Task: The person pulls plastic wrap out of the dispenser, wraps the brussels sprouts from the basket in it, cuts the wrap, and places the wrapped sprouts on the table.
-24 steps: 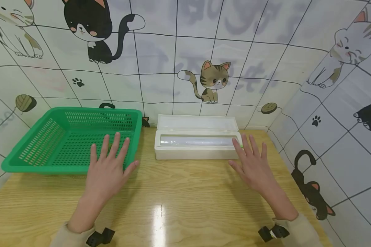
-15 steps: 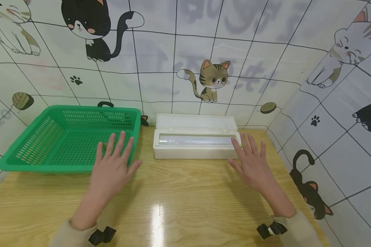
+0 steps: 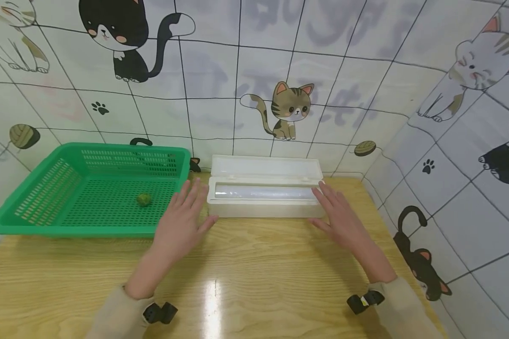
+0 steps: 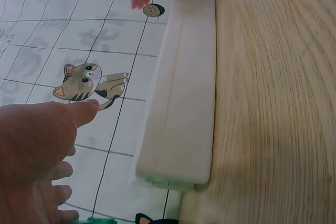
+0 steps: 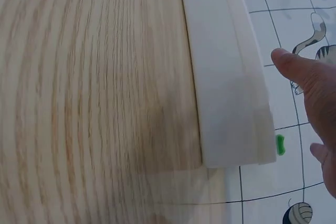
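Observation:
A white cling film dispenser [image 3: 265, 210] stands against the back wall, its lid [image 3: 266, 166] raised. Inside lies a roll of clear film [image 3: 260, 192]. My left hand [image 3: 180, 230] hovers at the dispenser's left end with straight fingers, holding nothing. At the right end my right hand [image 3: 341, 220] is also held out flat, its fingertips overlapping the corner in the head view. The right wrist view shows its thumb pointing toward the dispenser [image 5: 228, 77] and a small bright green piece [image 5: 280, 144] at that end.
A green perforated plastic basket [image 3: 74, 231] stands on the left of the wooden table [image 3: 254, 273]. A small round green thing [image 3: 143, 199] lies in it. A cat-patterned covering [image 3: 220, 117] rises behind and to the right.
My left hand has moved right, from over the basket's edge to the dispenser's left end, uncovering the small green thing. My right hand has shifted slightly inward. The head view has turned a little.

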Demonstrator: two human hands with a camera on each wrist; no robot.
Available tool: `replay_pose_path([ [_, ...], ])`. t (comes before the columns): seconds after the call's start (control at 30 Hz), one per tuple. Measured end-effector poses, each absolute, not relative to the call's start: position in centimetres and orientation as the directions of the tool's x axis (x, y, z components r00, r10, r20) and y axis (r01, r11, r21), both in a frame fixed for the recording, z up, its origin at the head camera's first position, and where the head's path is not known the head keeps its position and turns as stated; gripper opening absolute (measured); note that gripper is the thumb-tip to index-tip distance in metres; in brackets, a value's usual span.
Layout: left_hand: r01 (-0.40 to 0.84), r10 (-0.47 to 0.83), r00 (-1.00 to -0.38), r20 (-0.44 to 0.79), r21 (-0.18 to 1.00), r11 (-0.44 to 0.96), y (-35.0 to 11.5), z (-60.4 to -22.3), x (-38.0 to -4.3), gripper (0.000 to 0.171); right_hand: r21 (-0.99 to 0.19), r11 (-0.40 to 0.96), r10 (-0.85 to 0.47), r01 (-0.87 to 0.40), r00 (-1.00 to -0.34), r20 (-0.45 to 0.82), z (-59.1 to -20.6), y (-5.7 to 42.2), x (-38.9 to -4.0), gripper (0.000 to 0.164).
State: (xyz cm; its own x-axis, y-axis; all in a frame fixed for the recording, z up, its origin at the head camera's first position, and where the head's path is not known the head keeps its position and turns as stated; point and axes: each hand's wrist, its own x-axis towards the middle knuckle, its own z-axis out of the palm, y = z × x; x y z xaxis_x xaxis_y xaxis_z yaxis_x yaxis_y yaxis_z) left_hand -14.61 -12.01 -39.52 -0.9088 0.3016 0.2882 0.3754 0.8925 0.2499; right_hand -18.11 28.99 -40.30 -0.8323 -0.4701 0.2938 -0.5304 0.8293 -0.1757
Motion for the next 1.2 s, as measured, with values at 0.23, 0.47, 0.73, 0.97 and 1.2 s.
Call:
replay_pose_path([
  [0.23, 0.39, 0.286, -0.914, 0.288, 0.427, 0.816, -10.1, -40.6, -15.9, 0.076, -0.36, 0.834, -0.367, -0.417, -0.908, 0.201, -41.7, 28.8, -19.5, 0.082],
  [0.47, 0.38, 0.167, -0.91, 0.379, 0.603, 0.701, -9.1, -41.7, -18.7, 0.055, -0.487, 0.805, -0.282, -0.339, -0.941, 0.188, -42.6, 29.9, -21.8, 0.073],
  [0.73, 0.457, 0.101, -0.86, 0.5, 0.666, 0.589, -8.7, -43.5, -21.0, 0.04, -0.521, 0.768, -0.269, -0.372, -0.926, 0.264, -43.2, 30.7, -22.9, 0.062],
  [0.97, 0.432, 0.122, -0.893, 0.433, 0.751, 0.499, -8.4, -44.2, -21.8, 0.038, -0.531, 0.775, -0.228, -0.342, -0.935, 0.27, -43.3, 31.3, -23.7, 0.045],
  [1.2, 0.361, 0.094, -0.927, 0.363, 0.799, 0.481, -8.4, -44.4, -22.2, 0.033, -0.54, 0.742, -0.236, -0.398, -0.909, 0.344, -43.2, 31.6, -24.3, 0.033],
])
